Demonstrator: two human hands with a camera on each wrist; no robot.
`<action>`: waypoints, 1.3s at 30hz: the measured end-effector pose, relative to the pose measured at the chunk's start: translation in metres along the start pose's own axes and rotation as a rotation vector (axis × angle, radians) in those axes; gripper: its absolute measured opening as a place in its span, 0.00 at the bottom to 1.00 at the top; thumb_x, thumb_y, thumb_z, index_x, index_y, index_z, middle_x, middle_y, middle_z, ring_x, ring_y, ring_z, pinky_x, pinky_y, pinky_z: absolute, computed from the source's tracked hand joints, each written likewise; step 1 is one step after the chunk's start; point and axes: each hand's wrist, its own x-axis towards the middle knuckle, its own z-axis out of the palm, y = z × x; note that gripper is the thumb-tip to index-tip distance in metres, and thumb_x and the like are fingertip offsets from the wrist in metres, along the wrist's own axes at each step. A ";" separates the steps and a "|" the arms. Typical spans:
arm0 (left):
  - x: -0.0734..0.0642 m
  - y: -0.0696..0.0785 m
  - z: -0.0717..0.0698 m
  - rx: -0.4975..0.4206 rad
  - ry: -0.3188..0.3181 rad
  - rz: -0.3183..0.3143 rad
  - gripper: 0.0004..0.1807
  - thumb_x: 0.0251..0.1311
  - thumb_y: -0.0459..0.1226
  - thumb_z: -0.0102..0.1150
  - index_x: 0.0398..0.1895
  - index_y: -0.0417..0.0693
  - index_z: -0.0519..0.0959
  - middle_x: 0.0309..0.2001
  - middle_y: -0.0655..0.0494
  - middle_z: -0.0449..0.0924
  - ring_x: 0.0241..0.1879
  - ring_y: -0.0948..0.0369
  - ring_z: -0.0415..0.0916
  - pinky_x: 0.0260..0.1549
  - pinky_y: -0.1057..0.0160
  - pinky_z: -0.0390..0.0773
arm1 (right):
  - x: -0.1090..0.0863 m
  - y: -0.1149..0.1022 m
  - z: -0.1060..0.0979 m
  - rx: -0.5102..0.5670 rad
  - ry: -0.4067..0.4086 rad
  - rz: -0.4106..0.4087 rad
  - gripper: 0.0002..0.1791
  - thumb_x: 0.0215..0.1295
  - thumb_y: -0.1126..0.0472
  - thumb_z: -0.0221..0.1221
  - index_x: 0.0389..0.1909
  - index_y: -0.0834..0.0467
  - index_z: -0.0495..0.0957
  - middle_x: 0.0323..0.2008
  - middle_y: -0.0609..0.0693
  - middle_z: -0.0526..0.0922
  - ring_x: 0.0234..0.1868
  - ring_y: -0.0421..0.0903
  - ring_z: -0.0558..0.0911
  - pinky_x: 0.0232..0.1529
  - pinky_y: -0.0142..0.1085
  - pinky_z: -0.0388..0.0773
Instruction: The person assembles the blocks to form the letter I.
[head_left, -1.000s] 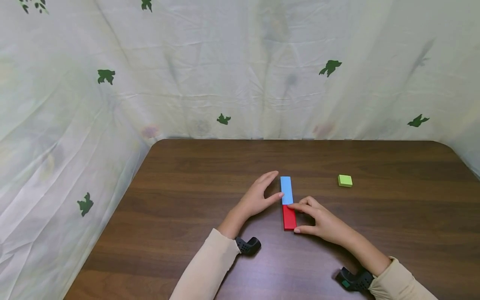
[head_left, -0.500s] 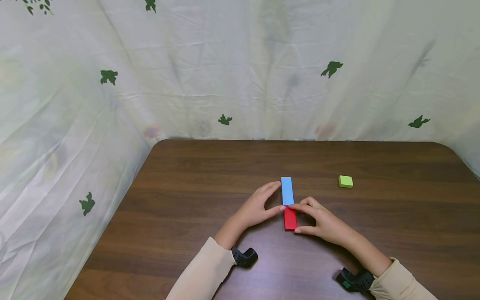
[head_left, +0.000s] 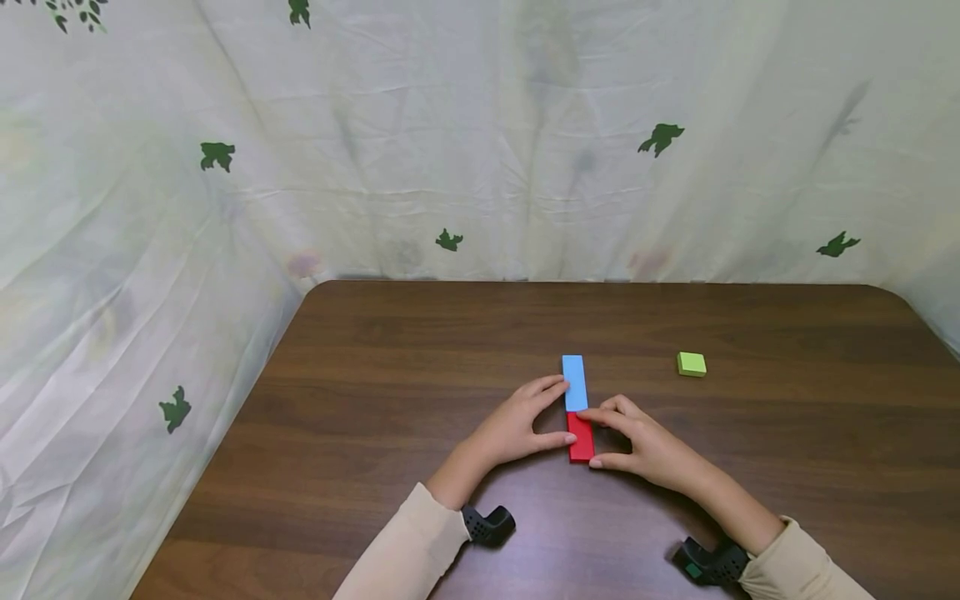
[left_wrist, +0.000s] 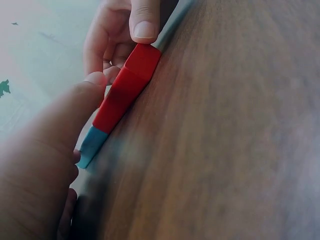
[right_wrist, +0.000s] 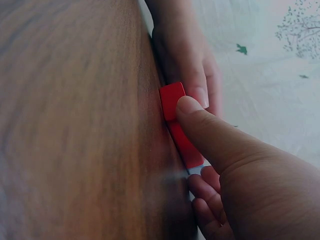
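Observation:
A red rectangular block (head_left: 581, 448) and a light blue rectangular block (head_left: 574, 385) lie end to end on the brown table, the blue one farther away. From the left, my left hand (head_left: 512, 427) puts its thumb tip on the red block's left edge, and its fingertips touch the blue block's left side. My right hand (head_left: 647, 442) holds the red block from the right, index fingertip near the seam and thumb at the near end. In the right wrist view, that thumb (right_wrist: 215, 127) lies against the red block (right_wrist: 172, 100). The right hand's other fingers are curled.
A small green block (head_left: 691, 364) sits apart on the table (head_left: 787, 400), to the far right of the pair. Behind the table's back edge hangs a pale curtain (head_left: 495, 150) with dark green leaf shapes. Each wrist wears a black camera.
The left hand has slid toward the near side along the blocks, its thumb passing from the blue block to the red one. The right hand and the blocks stay practically in place.

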 end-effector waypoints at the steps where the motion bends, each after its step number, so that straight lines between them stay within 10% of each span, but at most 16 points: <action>1: 0.000 0.000 0.000 0.007 -0.001 0.001 0.39 0.53 0.56 0.55 0.66 0.52 0.59 0.65 0.57 0.55 0.63 0.59 0.52 0.57 0.56 0.60 | 0.000 0.000 0.000 -0.001 0.001 -0.001 0.31 0.50 0.47 0.64 0.56 0.51 0.72 0.43 0.44 0.68 0.45 0.39 0.69 0.44 0.34 0.70; 39: -0.001 0.000 -0.001 0.023 -0.010 0.008 0.38 0.53 0.56 0.56 0.66 0.52 0.61 0.65 0.56 0.56 0.63 0.59 0.53 0.57 0.58 0.60 | 0.005 -0.006 -0.014 0.019 0.103 0.007 0.31 0.51 0.53 0.65 0.57 0.58 0.69 0.53 0.45 0.71 0.53 0.44 0.71 0.50 0.43 0.70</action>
